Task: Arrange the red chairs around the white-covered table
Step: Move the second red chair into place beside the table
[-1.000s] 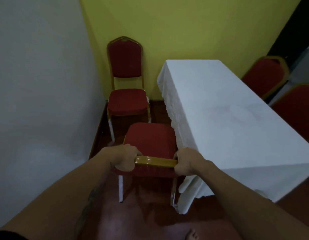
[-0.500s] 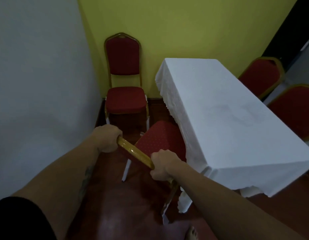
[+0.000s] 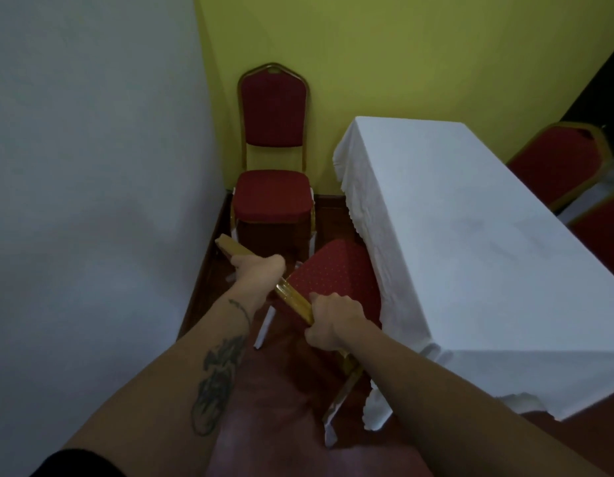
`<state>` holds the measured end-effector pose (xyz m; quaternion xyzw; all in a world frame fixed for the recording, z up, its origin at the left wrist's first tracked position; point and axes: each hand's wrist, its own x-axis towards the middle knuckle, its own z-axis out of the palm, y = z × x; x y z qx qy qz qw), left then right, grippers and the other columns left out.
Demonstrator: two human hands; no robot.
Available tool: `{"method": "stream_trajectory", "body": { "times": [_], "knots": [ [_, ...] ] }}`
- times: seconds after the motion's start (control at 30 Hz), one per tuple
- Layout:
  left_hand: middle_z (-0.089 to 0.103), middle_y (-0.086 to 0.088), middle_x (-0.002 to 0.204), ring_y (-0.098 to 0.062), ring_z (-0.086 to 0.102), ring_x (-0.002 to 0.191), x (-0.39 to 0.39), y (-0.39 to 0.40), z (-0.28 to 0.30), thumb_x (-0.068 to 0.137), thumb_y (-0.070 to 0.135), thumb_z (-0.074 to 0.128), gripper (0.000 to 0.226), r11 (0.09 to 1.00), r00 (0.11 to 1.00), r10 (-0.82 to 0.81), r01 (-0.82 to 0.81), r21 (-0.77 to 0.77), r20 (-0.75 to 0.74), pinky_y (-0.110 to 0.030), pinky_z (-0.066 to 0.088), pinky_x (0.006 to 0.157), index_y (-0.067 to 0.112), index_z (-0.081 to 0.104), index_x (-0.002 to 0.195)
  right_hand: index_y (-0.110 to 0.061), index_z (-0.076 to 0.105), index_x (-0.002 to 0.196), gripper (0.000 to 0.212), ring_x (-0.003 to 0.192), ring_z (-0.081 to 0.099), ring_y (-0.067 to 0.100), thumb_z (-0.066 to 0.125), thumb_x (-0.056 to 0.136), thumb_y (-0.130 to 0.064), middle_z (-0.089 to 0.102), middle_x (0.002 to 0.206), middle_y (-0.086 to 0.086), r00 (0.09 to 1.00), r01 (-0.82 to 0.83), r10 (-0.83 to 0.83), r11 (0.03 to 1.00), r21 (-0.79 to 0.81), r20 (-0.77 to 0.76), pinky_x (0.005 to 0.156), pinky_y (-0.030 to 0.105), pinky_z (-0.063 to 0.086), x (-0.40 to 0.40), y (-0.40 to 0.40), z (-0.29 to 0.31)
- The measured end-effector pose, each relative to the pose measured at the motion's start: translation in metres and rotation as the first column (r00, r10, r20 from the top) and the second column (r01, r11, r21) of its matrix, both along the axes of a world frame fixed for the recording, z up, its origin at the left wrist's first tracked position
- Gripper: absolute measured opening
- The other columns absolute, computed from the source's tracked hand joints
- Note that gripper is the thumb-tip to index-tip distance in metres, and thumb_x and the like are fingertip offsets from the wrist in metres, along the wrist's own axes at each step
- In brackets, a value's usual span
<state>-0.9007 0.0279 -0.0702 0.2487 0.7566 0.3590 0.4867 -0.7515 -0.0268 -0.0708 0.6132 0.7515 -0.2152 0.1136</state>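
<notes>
A red chair [image 3: 336,280] with a gold frame stands angled against the left long side of the white-covered table [image 3: 470,242], its seat touching the hanging cloth. Both my hands grip the gold top rail of its backrest: my left hand [image 3: 259,271] nearer the far end, my right hand [image 3: 333,320] nearer me. A second red chair [image 3: 272,194] stands in the corner by the yellow wall, facing me. Two more red chairs [image 3: 560,163] show at the table's far right side.
A grey wall [image 3: 92,201] runs close on the left, leaving a narrow strip of dark red floor [image 3: 288,390] between it and the table. My bare foot area and floor lie below. The tablecloth corner hangs low near the chair's back leg.
The chair I hold has turned clockwise, its backrest rail swinging from level to steeply diagonal, and its seat has moved closer to the table. My left hand went forward, my right hand back.
</notes>
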Motion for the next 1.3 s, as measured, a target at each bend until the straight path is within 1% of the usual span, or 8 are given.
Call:
{"method": "stream_trajectory", "body": {
  "times": [0.13, 0.27, 0.47, 0.57, 0.7, 0.83, 1.03, 1.3],
  "knots": [
    [0.048, -0.014, 0.128, -0.027, 0.052, 0.102, -0.004, 0.012, -0.012, 0.084, 0.007, 0.061, 0.086, 0.999, 1.0, 0.014, -0.013, 0.04, -0.024, -0.04, 0.049, 0.089, 0.005, 0.01, 0.154, -0.013, 0.06, 0.125, 0.045, 0.11, 0.065, 0.036, 0.063, 0.084, -0.03, 0.065, 0.12, 0.012, 0.991, 0.049, -0.062, 0.992, -0.118, -0.116, 0.087, 0.041, 0.054, 0.007, 0.001, 0.001],
    [0.061, -0.019, 0.117, -0.036, 0.067, 0.096, -0.024, 0.024, -0.022, 0.057, 0.013, 0.063, 0.092, 0.995, 0.997, -0.067, 0.07, 0.069, -0.047, -0.053, 0.06, 0.083, 0.005, 0.029, 0.142, -0.013, 0.065, 0.108, 0.025, 0.101, 0.066, 0.033, 0.061, 0.089, -0.029, 0.066, 0.111, 0.012, 0.989, -0.008, -0.012, 0.991, -0.134, -0.146, 0.08, 0.036, 0.052, 0.004, 0.006, 0.003],
    [0.062, -0.021, 0.113, -0.036, 0.068, 0.094, -0.058, 0.037, -0.023, 0.05, 0.021, 0.07, 0.094, 0.97, 0.972, -0.222, 0.228, 0.09, -0.074, -0.049, 0.062, 0.072, -0.001, 0.038, 0.136, -0.007, 0.062, 0.122, 0.043, 0.113, 0.064, 0.039, 0.064, 0.089, -0.034, 0.064, 0.125, 0.016, 0.989, -0.037, 0.01, 0.982, -0.183, -0.145, 0.079, 0.037, 0.048, -0.02, 0.01, 0.003],
    [0.064, -0.025, 0.113, -0.039, 0.071, 0.091, -0.088, 0.075, -0.048, 0.04, 0.029, 0.071, 0.106, 0.946, 0.952, -0.301, 0.306, 0.102, -0.063, -0.054, 0.063, 0.069, -0.002, 0.041, 0.137, -0.006, 0.044, 0.146, 0.069, 0.123, 0.059, 0.043, 0.066, 0.089, -0.038, 0.057, 0.138, 0.019, 0.987, -0.007, -0.021, 0.984, -0.176, -0.16, 0.093, 0.044, 0.051, -0.037, 0.017, -0.001],
    [0.064, -0.026, 0.113, -0.037, 0.071, 0.09, -0.105, 0.1, -0.036, 0.048, 0.025, 0.074, 0.102, 0.904, 0.908, -0.415, 0.419, 0.086, -0.053, -0.052, 0.063, 0.072, -0.004, 0.039, 0.139, -0.013, 0.013, 0.164, 0.095, 0.131, 0.053, 0.044, 0.066, 0.09, -0.038, 0.049, 0.148, 0.021, 0.983, 0.026, -0.057, 0.985, -0.172, -0.176, 0.105, 0.049, 0.048, -0.064, 0.031, -0.003],
    [0.065, -0.025, 0.105, -0.035, 0.071, 0.079, -0.121, 0.118, -0.017, 0.061, 0.018, 0.072, 0.088, 0.854, 0.856, -0.515, 0.516, 0.069, -0.042, -0.056, 0.06, 0.077, -0.003, 0.038, 0.139, -0.012, 0.018, 0.161, 0.09, 0.124, 0.059, 0.041, 0.067, 0.09, -0.039, 0.054, 0.144, 0.019, 0.976, 0.088, -0.121, 0.98, -0.18, -0.182, 0.099, 0.047, 0.052, -0.094, 0.05, -0.004],
    [0.064, -0.023, 0.116, -0.035, 0.071, 0.095, -0.141, 0.155, -0.011, 0.064, 0.021, 0.074, 0.093, 0.796, 0.798, -0.602, 0.602, 0.058, -0.033, -0.05, 0.063, 0.079, -0.003, 0.032, 0.144, -0.011, 0.012, 0.164, 0.093, 0.131, 0.054, 0.044, 0.065, 0.093, -0.04, 0.05, 0.148, 0.021, 0.963, 0.171, -0.201, 0.971, -0.17, -0.181, 0.103, 0.049, 0.048, -0.123, 0.071, -0.003],
    [0.048, -0.017, 0.126, -0.035, 0.057, 0.113, -0.129, 0.194, -0.004, 0.086, 0.013, 0.068, 0.092, 0.79, 0.791, -0.611, 0.612, 0.034, -0.045, -0.049, 0.054, 0.095, 0.009, 0.005, 0.154, -0.015, 0.004, 0.166, 0.095, 0.133, 0.052, 0.045, 0.062, 0.095, -0.041, 0.046, 0.152, 0.023, 0.939, 0.269, -0.297, 0.949, -0.166, -0.176, 0.107, 0.05, 0.047, -0.134, 0.101, -0.01]
  ]
}}
